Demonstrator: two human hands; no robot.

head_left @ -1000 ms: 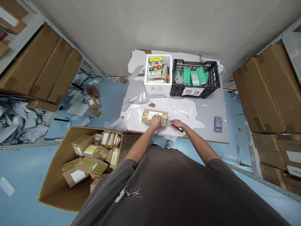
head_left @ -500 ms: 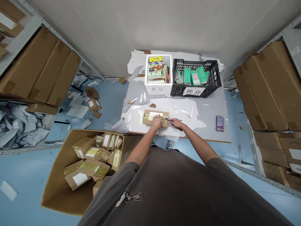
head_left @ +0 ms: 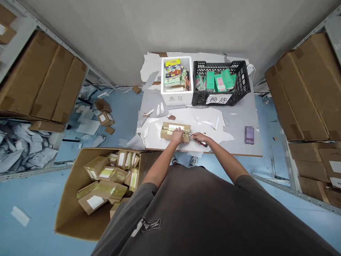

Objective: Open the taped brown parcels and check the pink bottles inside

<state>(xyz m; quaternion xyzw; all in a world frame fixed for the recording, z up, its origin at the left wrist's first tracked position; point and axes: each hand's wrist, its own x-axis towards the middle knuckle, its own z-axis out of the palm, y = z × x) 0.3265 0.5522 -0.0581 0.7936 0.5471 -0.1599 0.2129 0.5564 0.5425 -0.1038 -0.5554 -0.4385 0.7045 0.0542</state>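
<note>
A small taped cardboard box (head_left: 165, 133) with a white label lies on the white paper covering near the table's front edge. On its top, right of the middle, my left hand (head_left: 177, 136) presses with bent fingers and holds it down. My right hand (head_left: 199, 137) is closed round a red and black utility knife (head_left: 203, 144). Its metal tip reaches the box's right end, at the tape; whether it is in the tape I cannot tell.
Behind the box stand a white foam box (head_left: 177, 98) of small packages and a black crate (head_left: 221, 100) of green boxes. A phone (head_left: 249, 135) lies at the table's right. A large carton (head_left: 64, 199) of taped parcels sits at lower left. Shelves (head_left: 295, 174) flank both sides.
The knife's tip has shifted slightly to the right along the box's end, and more of its handle shows below my right hand. The whole view has shifted a little.
</note>
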